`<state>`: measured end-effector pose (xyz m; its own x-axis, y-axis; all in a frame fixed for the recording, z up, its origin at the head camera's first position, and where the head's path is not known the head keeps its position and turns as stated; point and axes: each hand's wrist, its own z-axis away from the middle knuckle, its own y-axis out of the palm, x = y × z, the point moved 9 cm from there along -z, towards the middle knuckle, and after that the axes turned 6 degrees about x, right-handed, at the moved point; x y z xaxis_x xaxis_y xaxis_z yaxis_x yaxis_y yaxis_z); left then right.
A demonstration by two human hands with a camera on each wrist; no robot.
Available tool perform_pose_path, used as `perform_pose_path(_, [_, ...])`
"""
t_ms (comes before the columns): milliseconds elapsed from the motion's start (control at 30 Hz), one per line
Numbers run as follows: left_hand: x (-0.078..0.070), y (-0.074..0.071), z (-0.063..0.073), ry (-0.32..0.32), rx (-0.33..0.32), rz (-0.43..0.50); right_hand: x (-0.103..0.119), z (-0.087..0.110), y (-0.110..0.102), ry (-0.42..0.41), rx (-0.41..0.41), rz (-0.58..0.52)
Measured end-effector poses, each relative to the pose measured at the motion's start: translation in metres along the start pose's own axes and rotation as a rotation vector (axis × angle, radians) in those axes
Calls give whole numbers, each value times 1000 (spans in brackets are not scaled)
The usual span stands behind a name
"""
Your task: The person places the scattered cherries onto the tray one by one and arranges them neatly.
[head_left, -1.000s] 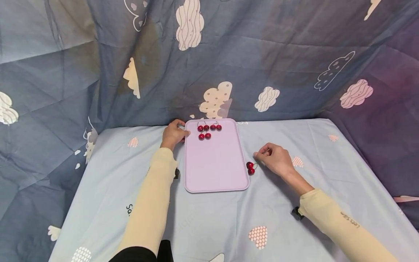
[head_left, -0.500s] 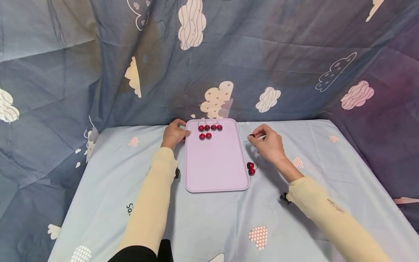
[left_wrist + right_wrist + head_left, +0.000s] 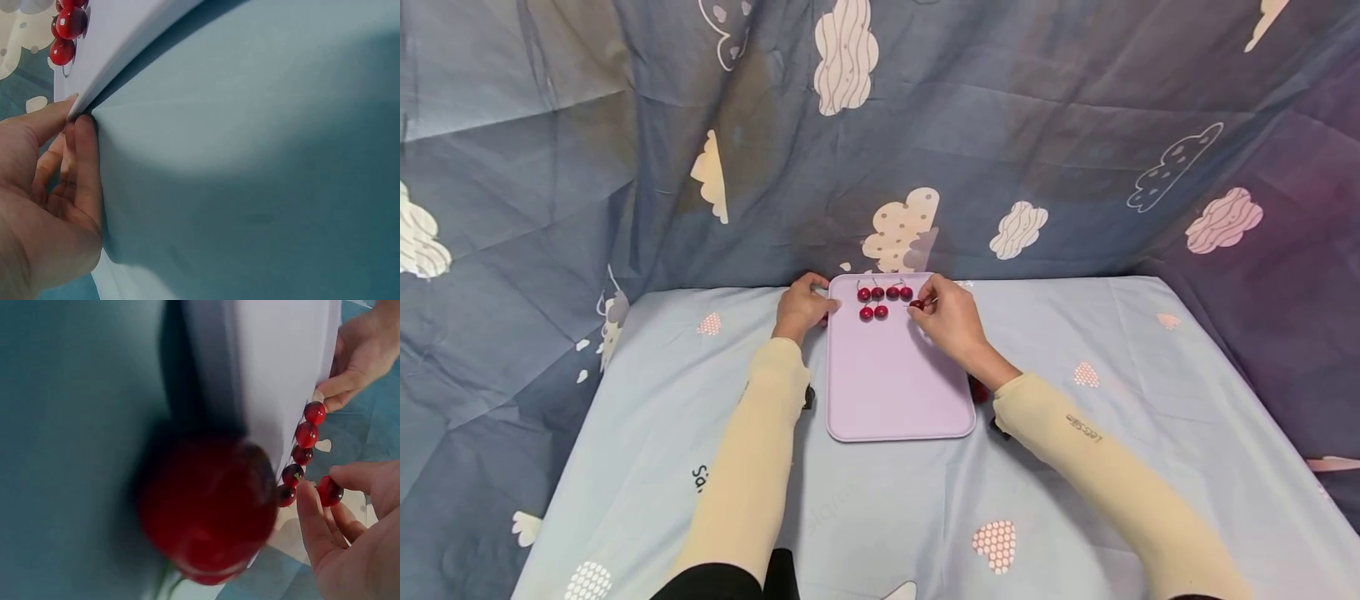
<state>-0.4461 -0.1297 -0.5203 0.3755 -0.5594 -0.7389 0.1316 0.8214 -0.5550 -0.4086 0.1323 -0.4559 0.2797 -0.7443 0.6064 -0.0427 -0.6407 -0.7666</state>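
A shallow lilac tray (image 3: 895,383) lies on the cloth. My left hand (image 3: 800,308) pinches its upper left edge, thumb on top and fingers beneath, as the left wrist view shows. Over the tray's upper right, my right hand (image 3: 957,321) holds a dark red cherry (image 3: 329,491) between thumb and fingertips. Just left of it on the tray sits a row of several stemmed cherries (image 3: 877,293). Two more cherries (image 3: 874,312) form a shorter row below. Beside the tray's lower right edge, other cherries (image 3: 978,390) are partly covered by my right wrist.
A pale blue cloth (image 3: 880,517) with printed hearts covers the table. Close behind the tray's far edge hangs a dark blue curtain (image 3: 775,208) with cloud prints. A large blurred cherry (image 3: 206,506) fills the front of the right wrist view.
My right hand has picked up a cherry from right of the tray and carried it left over the tray's upper right. The left hand keeps its grip on the edge.
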Motion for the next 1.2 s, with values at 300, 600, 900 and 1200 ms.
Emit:
perform_pose_path(300, [0, -1, -3, 6, -7, 1, 17, -17, 26, -68, 117, 141])
perform_pose_path(600, [1, -1, -6, 11, -7, -8, 16, -21, 41, -43, 180, 201])
perform_pose_path(900, [2, 0, -4, 5, 1, 15, 12, -24, 46, -24, 212, 216])
perform_pose_path(1200, [1, -2, -3, 14, 6, 9, 11, -26, 47, -16, 209, 203])
